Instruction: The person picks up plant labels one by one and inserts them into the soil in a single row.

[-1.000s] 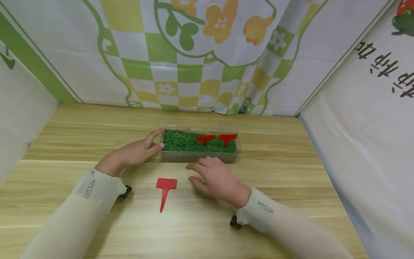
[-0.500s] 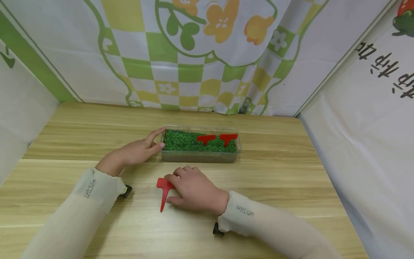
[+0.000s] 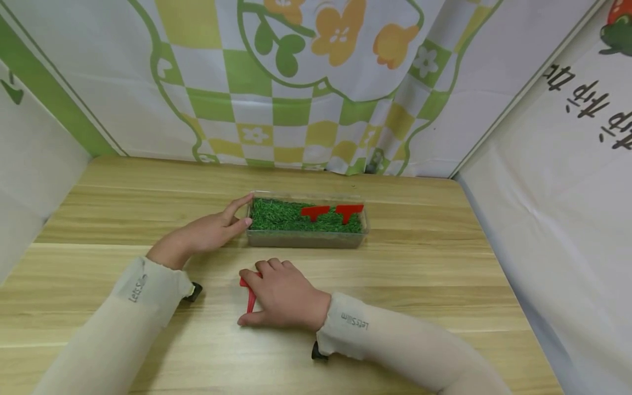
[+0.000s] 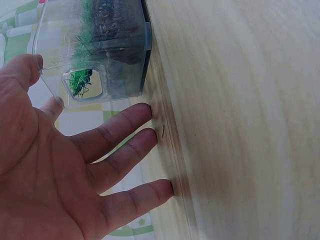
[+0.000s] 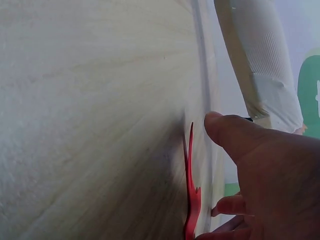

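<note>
My left hand (image 3: 207, 233) is at the left end of a clear plastic box (image 3: 306, 240) filled with green artificial grass (image 3: 276, 214). In the left wrist view, thumb and index finger touch the box's end edges, while the other fingers stretch out to the tabletop. Two red T-shaped plant labels (image 3: 315, 212) stand upright in the grass, toward the right. Over a third red plant label (image 3: 250, 300), lying on the table, my right hand (image 3: 286, 296) spreads its fingers. The right wrist view shows the thumb apart from this label (image 5: 192, 205); the other fingers reach its wide end, partly hidden.
The wooden table (image 3: 419, 263) carries the box near its back. A white curtain with green and yellow checks (image 3: 247, 104) hangs behind it, and pale sheets (image 3: 568, 230) line the sides.
My right hand has moved left and slightly down, from in front of the box to over the lying plant label. The left hand and the box have stayed in place.
</note>
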Demonstrator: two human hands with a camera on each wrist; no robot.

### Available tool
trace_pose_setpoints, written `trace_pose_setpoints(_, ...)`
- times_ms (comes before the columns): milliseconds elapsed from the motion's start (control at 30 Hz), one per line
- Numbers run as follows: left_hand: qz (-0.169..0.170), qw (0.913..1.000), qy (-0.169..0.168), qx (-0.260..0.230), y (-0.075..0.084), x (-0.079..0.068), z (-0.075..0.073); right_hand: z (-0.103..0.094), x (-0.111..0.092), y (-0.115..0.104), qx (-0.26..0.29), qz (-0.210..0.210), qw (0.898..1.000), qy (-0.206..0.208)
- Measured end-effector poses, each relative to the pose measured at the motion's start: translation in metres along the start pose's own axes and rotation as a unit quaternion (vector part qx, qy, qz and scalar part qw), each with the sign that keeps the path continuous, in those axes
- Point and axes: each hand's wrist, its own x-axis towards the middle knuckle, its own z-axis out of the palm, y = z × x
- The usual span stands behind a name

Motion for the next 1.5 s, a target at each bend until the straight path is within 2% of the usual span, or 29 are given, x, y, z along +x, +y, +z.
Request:
trace_pose_setpoints(400,-0.007,1.0000,0.000,0.003,-0.003,0.002,0.001,-0.001,0.005,-0.003,-0.012,0.025,0.999,-0.026)
trace_pose_setpoints(1000,-0.009,0.9999,-0.003,-0.005,-0.004,0.002,0.001,0.006,0.004,-0.003,-0.056,0.016,0.998,-0.002)
trace_pose_setpoints(1333,-0.008,1.0000,-0.004,-0.004,-0.003,0.001,0.000,0.007,0.005,0.001,-0.056,-0.002,0.997,0.056)
trace_pose_setpoints(1500,-0.009,1.0000,-0.002,-0.002,-0.004,0.002,0.000,0.002,0.004,0.007,-0.042,-0.020,0.995,0.085)
